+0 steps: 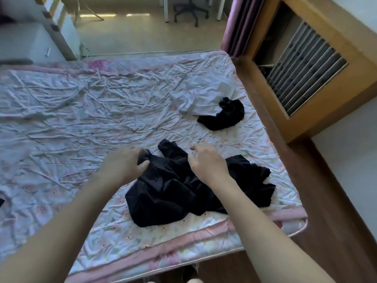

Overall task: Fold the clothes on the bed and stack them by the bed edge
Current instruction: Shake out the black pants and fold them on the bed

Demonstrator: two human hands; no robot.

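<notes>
Black garment lies crumpled near the bed edge closest to the person, long axis roughly left-right; both hands sit at its far edge, so the bulk of the cloth lies toward the person from them. Left hand has its fingers curled, pinching a fold at the far-left corner; right hand is loosely curled over the far-right part, grip uncertain. A white garment and a small black piece wait further off to the right; no legible labels or writing.
</notes>
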